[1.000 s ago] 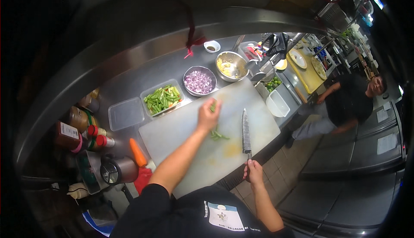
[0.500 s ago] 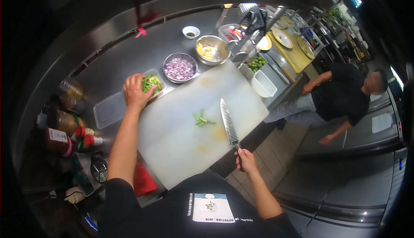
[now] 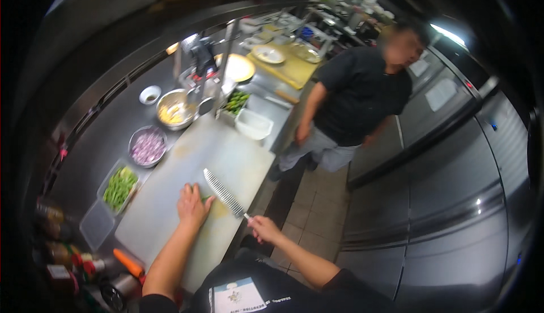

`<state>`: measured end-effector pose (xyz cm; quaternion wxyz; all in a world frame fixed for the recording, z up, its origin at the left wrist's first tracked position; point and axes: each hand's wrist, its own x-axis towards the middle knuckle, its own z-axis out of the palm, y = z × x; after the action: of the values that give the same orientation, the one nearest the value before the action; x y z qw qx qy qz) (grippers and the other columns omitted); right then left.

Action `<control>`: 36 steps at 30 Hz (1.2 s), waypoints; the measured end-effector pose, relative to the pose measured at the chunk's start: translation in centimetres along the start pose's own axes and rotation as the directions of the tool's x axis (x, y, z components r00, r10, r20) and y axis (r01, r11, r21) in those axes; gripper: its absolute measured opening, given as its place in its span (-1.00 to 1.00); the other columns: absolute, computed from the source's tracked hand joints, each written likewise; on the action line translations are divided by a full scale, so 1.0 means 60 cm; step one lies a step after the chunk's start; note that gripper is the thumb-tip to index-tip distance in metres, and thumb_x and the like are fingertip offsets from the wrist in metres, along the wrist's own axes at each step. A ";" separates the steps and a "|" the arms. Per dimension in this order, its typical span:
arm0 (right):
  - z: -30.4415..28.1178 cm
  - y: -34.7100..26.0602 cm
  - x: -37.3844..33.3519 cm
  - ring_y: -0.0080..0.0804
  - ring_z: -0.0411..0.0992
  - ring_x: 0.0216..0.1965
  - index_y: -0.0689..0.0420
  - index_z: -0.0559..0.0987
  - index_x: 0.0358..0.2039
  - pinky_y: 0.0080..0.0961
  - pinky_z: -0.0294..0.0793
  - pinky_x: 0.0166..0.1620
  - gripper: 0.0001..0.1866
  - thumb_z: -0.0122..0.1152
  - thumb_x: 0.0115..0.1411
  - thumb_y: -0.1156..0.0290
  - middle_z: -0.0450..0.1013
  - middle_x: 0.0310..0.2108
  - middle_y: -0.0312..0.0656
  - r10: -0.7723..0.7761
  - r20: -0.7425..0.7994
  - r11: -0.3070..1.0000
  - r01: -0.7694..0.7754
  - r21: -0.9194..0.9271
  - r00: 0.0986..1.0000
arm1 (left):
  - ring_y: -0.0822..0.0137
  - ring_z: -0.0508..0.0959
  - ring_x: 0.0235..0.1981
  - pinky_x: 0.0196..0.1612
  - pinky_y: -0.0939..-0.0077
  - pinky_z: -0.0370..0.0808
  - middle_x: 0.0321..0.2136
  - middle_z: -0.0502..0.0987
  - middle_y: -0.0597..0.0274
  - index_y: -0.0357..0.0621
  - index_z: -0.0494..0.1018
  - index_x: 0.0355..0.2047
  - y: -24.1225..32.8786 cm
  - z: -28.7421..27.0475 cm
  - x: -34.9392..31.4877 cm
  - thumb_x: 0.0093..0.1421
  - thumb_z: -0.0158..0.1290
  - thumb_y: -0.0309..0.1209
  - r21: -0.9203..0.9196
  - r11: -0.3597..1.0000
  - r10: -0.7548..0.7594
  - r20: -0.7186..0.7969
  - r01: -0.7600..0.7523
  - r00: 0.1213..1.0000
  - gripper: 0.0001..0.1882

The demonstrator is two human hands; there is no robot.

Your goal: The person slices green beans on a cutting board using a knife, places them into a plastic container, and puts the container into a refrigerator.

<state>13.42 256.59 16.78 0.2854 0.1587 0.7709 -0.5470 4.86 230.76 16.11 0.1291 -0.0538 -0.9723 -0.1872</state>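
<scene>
Wearer: black shirt [image 3: 294,293], short-sleeved. Landmark: pale rectangular chest print [image 3: 237,297], blue band along its top edge, small dark star-like motif [image 3: 234,297] at its middle. Pale lettering [image 3: 280,300] just right of print, too blurred to read. Left of print: black left sleeve [image 3: 157,304]. Farther off, right of print: black right sleeve [image 3: 357,287]. Forearms bare below both hems.
</scene>
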 end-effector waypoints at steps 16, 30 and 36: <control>-0.035 -0.005 -0.011 -0.59 0.35 -0.73 0.16 0.53 -0.26 -0.55 0.37 -0.65 -0.58 -0.04 0.41 0.03 0.39 -0.66 -0.33 -0.022 -0.012 0.991 0.020 -0.133 1.000 | -0.07 0.50 -0.29 -0.28 0.07 0.52 -0.37 0.40 -0.04 -0.22 0.35 -0.27 -0.023 0.036 0.048 0.15 -0.10 -0.58 -0.106 0.950 0.299 0.047 -0.293 0.953 -0.87; -0.035 0.002 -0.012 -0.58 0.33 -0.74 0.16 0.52 -0.27 -0.54 0.36 -0.65 -0.58 -0.05 0.41 0.03 0.37 -0.66 -0.32 -0.029 0.010 0.991 0.030 -0.133 1.000 | -0.05 0.51 -0.27 -0.32 0.05 0.51 -0.35 0.46 0.01 -0.17 0.33 -0.28 -0.067 0.039 0.031 0.26 -0.04 -0.36 -0.044 0.958 0.287 0.101 -0.284 0.952 -0.86; -0.030 0.003 -0.012 -0.57 0.34 -0.74 0.16 0.52 -0.27 -0.55 0.37 -0.66 -0.58 -0.06 0.41 0.03 0.39 -0.64 -0.31 -0.027 0.023 0.994 0.029 -0.104 0.999 | -0.01 0.53 -0.30 -0.35 0.05 0.51 -0.35 0.49 0.01 -0.15 0.33 -0.29 -0.052 0.025 0.027 0.29 0.00 -0.26 -0.024 0.961 0.276 0.066 -0.275 0.959 -0.79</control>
<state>13.58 258.35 17.50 0.2939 0.1269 0.7975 -0.5114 2.49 228.56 14.11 0.1199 -0.1961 -0.9579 -0.1723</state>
